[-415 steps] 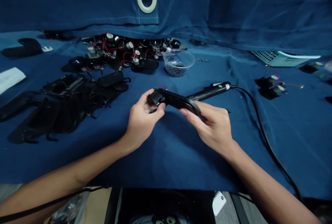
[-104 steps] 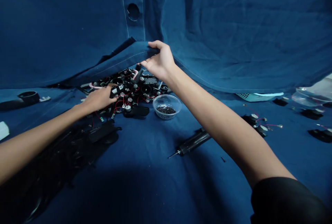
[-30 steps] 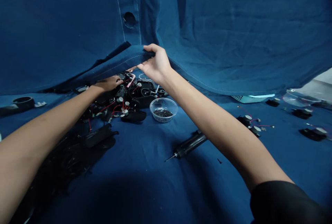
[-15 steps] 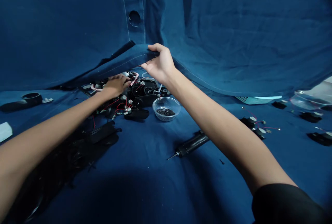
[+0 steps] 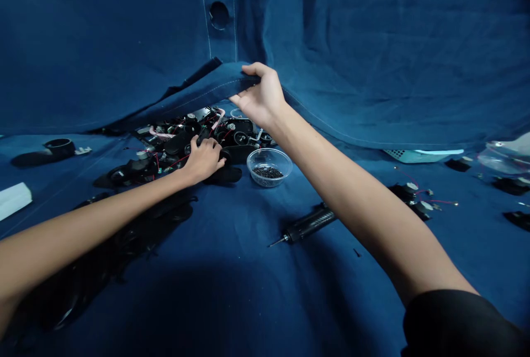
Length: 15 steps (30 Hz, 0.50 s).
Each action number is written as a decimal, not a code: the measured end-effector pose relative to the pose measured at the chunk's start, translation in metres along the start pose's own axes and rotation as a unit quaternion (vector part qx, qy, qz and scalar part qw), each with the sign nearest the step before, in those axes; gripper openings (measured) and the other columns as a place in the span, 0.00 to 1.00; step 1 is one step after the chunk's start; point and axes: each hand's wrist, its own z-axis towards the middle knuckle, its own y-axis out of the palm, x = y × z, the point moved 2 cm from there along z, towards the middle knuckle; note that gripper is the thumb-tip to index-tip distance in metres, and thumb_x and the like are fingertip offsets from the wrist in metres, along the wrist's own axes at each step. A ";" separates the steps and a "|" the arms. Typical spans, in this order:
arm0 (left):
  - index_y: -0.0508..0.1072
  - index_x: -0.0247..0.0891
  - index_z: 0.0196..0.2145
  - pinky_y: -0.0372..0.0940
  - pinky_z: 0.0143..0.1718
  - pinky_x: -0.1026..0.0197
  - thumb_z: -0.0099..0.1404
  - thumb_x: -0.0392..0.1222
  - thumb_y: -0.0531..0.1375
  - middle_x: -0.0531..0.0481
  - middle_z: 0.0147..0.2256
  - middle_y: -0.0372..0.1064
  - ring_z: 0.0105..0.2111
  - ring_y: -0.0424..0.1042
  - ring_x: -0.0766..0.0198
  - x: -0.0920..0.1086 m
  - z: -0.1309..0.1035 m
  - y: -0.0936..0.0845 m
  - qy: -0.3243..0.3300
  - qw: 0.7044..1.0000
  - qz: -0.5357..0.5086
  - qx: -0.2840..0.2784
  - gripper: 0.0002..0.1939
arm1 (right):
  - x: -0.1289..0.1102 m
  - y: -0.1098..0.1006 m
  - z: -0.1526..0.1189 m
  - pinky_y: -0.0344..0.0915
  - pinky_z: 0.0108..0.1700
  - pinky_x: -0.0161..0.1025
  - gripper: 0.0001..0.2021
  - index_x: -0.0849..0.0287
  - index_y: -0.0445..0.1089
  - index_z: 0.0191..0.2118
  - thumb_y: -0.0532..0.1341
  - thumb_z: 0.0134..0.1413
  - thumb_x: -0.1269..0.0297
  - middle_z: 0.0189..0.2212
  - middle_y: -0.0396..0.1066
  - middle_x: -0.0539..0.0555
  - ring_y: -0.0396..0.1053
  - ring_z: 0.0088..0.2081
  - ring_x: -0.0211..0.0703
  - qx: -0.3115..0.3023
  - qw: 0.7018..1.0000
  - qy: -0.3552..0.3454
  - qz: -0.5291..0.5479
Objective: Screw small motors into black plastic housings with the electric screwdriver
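My right hand [image 5: 265, 95] pinches the hem of a hanging blue cloth [image 5: 226, 82] between thumb and fingers and holds it lifted. Under the raised hem lies a jumbled pile of black plastic parts [image 5: 180, 142] with red wires and small round silvery pieces. Over the near side of this pile is my left hand [image 5: 205, 159], palm down, its fingers apart and slightly bent on the black parts. Whatever is beneath that palm is hidden. Just right of the pile stands a clear plastic bowl [image 5: 270, 166] holding many tiny dark screws.
A black electric screwdriver [image 5: 310, 224] lies below my right forearm, near a loose dark screw [image 5: 357, 253]. More wired black parts [image 5: 414, 200] and a teal basket [image 5: 422, 155] are on the right. Dark parts [image 5: 103, 252] lie under my left forearm; a black cup-shaped piece [image 5: 58, 145] sits farther left.
My left hand has drawn back from beneath the hem toward me and slightly right, over the pile's near side. My right hand keeps holding the cloth. The view has shifted a little.
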 end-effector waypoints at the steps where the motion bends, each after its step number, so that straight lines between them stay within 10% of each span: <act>1: 0.71 0.32 0.46 0.39 0.62 0.37 0.67 0.48 0.53 0.32 0.50 0.67 0.52 0.64 0.43 0.000 0.000 -0.001 -0.003 1.000 -0.004 0.005 0.18 | 0.000 0.000 0.000 0.61 0.53 0.47 0.04 0.52 0.60 0.24 0.58 0.39 0.67 0.22 0.69 0.45 0.67 0.44 0.40 0.002 1.000 0.001 -0.001; 15: 0.70 0.36 0.41 0.53 0.57 0.45 0.67 0.47 0.54 0.43 0.44 0.71 0.49 0.67 0.50 -0.028 0.031 -0.026 -0.193 0.956 -0.194 0.107 0.12 | 0.000 -0.001 0.003 0.65 0.54 0.51 0.03 0.53 0.61 0.25 0.57 0.43 0.66 0.23 0.69 0.46 0.69 0.45 0.41 0.011 1.000 -0.006 -0.020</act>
